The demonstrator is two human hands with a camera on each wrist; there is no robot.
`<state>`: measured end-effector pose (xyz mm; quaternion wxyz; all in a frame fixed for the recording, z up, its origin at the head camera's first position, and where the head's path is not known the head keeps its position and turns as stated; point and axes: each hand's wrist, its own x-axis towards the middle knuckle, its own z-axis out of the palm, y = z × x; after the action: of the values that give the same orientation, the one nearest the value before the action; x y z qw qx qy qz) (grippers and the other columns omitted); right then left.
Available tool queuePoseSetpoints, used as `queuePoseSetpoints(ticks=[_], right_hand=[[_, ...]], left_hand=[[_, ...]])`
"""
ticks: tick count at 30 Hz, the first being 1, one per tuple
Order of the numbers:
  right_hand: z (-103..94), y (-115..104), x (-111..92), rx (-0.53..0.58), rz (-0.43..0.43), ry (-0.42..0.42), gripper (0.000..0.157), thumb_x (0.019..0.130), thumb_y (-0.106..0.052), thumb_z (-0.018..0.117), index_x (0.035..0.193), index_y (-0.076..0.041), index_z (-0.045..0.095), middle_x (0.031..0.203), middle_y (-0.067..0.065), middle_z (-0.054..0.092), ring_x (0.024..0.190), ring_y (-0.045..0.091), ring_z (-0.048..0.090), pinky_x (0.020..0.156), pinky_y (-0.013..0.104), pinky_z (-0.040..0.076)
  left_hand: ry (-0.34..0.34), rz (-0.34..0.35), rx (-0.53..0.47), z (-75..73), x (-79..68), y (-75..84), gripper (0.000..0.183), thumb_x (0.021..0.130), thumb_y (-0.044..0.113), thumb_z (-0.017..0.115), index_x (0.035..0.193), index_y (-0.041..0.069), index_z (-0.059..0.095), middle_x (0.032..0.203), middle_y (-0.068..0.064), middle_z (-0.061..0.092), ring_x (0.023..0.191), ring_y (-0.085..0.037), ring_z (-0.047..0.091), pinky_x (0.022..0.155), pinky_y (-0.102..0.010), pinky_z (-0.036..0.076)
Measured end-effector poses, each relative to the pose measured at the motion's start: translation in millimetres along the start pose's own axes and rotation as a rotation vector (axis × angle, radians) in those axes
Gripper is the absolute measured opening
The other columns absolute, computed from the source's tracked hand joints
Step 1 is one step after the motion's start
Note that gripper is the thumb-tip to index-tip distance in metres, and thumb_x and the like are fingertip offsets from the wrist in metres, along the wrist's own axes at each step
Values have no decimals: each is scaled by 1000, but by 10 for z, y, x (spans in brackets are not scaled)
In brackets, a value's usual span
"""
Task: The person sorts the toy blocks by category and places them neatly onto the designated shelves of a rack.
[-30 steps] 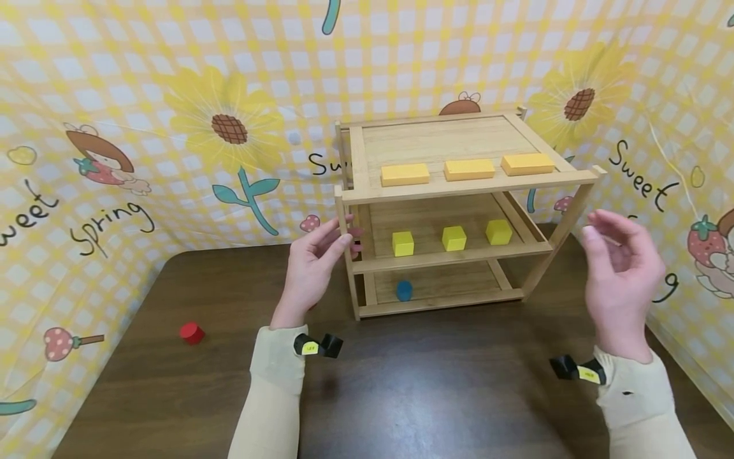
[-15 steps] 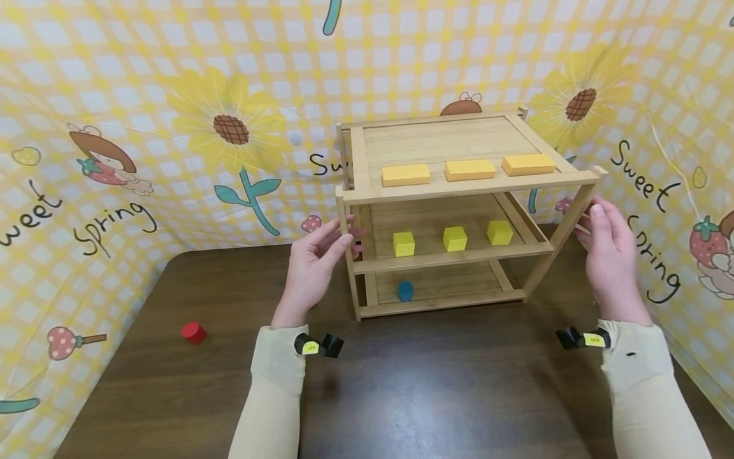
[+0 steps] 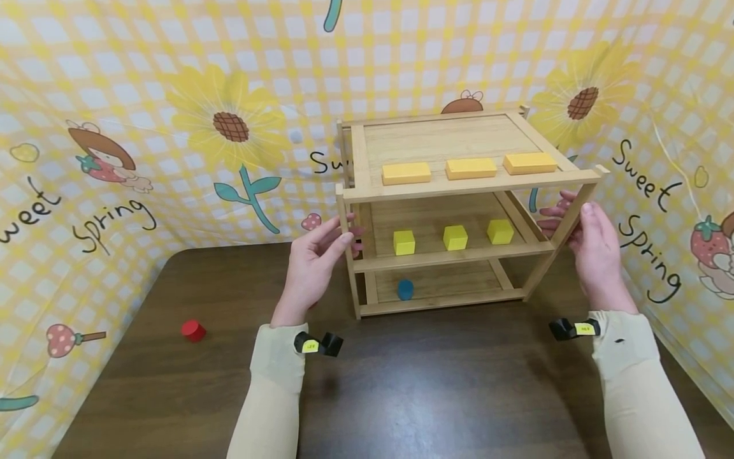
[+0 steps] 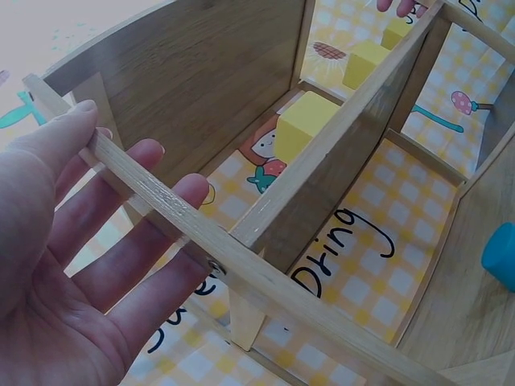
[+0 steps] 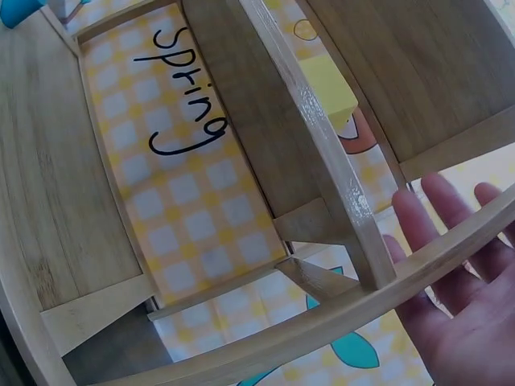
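A three-tier wooden shelf rack [image 3: 459, 188] stands on the table. My left hand [image 3: 309, 268] holds its left front post, with the thumb [image 4: 76, 125] on the near side and the fingers behind. At the right front post, my right hand [image 3: 599, 255] has its fingers [image 5: 447, 201] stretched out behind the wood, the thumb tip right at the post's outer edge. Three orange-yellow rectangular blocks [image 3: 470, 169] lie along the top shelf. On the middle shelf sit three yellow cubes [image 3: 455, 238], while a blue cylinder block [image 3: 405, 289] rests on the bottom shelf.
A red cylinder block [image 3: 194, 330] stands on the dark wooden table [image 3: 424, 389], left of the rack. Yellow checked cloth [image 3: 246, 38] printed with flowers hangs close behind and on both sides.
My right hand has moved left to the rack's right front post, and its fingers have passed behind it. The left hand keeps its place on the left post.
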<state>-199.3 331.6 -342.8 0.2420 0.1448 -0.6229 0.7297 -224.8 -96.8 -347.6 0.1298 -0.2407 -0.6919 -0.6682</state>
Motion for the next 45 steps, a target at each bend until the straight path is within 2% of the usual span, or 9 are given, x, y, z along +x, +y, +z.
queuePoseSetpoints(ticks=[6, 8, 12, 15, 22, 28, 33, 40, 45], right_hand=[[-15, 11, 18, 85, -26, -7, 40, 112, -22, 42, 130, 11, 53, 107, 20, 68, 95, 30, 69, 84, 32, 59], [-28, 20, 19, 94, -23, -17, 42, 112, -23, 43, 130, 14, 51, 107, 21, 67, 94, 30, 69, 84, 32, 59], [-58, 13, 18, 96, 11, -26, 43, 111, -25, 45, 130, 14, 51, 108, 20, 66, 95, 29, 69, 84, 31, 60], [-68, -2, 20, 99, 30, -27, 44, 111, -25, 46, 130, 14, 51, 109, 20, 65, 96, 28, 69, 84, 31, 60], [-79, 14, 20, 130, 24, -24, 45, 110, -24, 46, 131, 17, 50, 107, 19, 66, 94, 27, 70, 85, 32, 60], [-76, 31, 19, 132, 17, -18, 44, 110, -23, 47, 130, 15, 52, 106, 19, 67, 94, 27, 70, 84, 32, 60], [-80, 49, 18, 134, 15, -25, 41, 110, -24, 47, 128, 13, 56, 106, 20, 68, 95, 30, 69, 82, 31, 60], [-107, 45, 27, 125, 23, -45, 41, 110, -24, 47, 128, 12, 56, 106, 20, 68, 97, 31, 68, 83, 32, 60], [-112, 28, 24, 122, 31, -42, 42, 110, -24, 47, 129, 12, 56, 107, 20, 68, 97, 30, 68, 83, 31, 60]], left_hand=[[-9, 9, -21, 5, 11, -6, 40, 101, 7, 65, 140, -1, 59, 117, -17, 72, 92, -30, 74, 91, -36, 57], [-16, 15, -38, 8, 13, -6, 40, 101, 6, 65, 140, -1, 59, 121, -18, 70, 97, -34, 72, 90, -37, 58], [-1, 22, 25, -13, -11, 17, 45, 100, 6, 67, 143, 2, 58, 128, -17, 67, 109, -30, 69, 91, -34, 57], [19, 32, 97, -74, -44, 46, 47, 98, 8, 70, 144, 9, 58, 128, -12, 68, 111, -24, 68, 92, -31, 56], [24, 27, 142, -289, -184, 90, 42, 100, 9, 69, 141, 16, 63, 127, -7, 69, 111, -25, 67, 95, -30, 55], [9, -38, 245, -465, -356, 72, 41, 99, 16, 72, 139, 22, 65, 129, -3, 69, 111, -19, 68, 94, -28, 55], [-10, -61, 345, -590, -477, 14, 44, 98, 20, 73, 140, 24, 64, 130, 1, 68, 116, -20, 66, 96, -27, 54], [-56, -100, 497, -700, -612, -104, 44, 97, 30, 73, 140, 30, 63, 133, 7, 66, 119, -11, 62, 98, -31, 53], [-96, -119, 607, -745, -689, -212, 46, 96, 38, 73, 140, 28, 64, 136, 7, 63, 125, -16, 58, 96, -42, 51]])
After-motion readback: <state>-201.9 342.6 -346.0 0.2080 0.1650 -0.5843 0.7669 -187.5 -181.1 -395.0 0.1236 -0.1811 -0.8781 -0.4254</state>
